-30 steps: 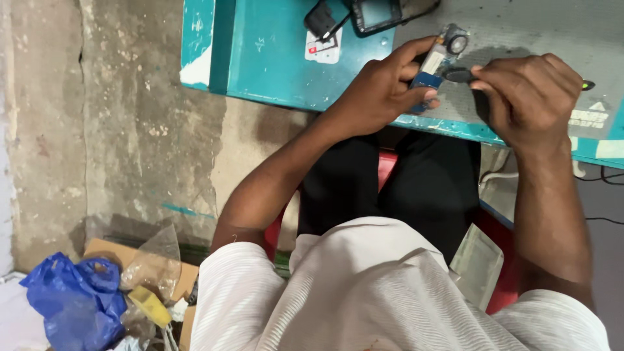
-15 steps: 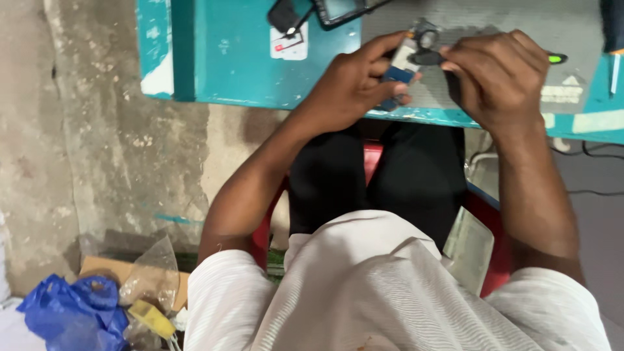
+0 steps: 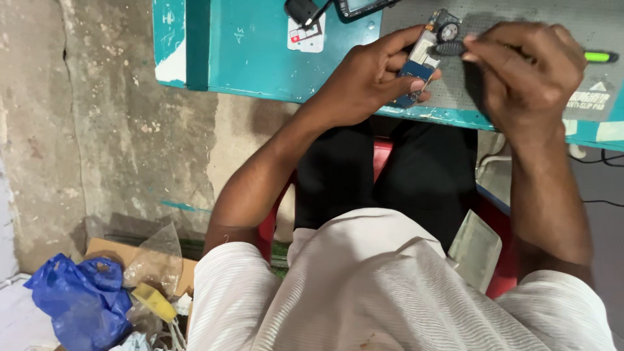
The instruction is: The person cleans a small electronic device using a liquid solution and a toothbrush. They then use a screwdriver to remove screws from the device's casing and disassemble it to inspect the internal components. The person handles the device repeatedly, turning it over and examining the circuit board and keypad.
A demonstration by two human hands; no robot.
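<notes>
My left hand (image 3: pixel 370 78) grips a small blue circuit board (image 3: pixel 426 55) with silver shields and a round camera part at its top end. It holds the board tilted over the grey work mat (image 3: pixel 520 19) on the teal table (image 3: pixel 253 52). My right hand (image 3: pixel 526 71) pinches a dark-handled tool (image 3: pixel 448 47) whose tip touches the upper part of the board. A green-tipped tool end (image 3: pixel 598 56) shows past my right hand's knuckles; whether it is the same tool I cannot tell.
A black charger with a cable (image 3: pixel 302 11) and a white card (image 3: pixel 307 36) lie on the table's far part. A red stool (image 3: pixel 383 153) is under me. On the floor at left are a blue plastic bag (image 3: pixel 75 296), clear wrappers and a cardboard piece (image 3: pixel 110 250).
The view has shifted slightly; both hands stay together at the board. The right hand's tool tip remains at the board's upper end.
</notes>
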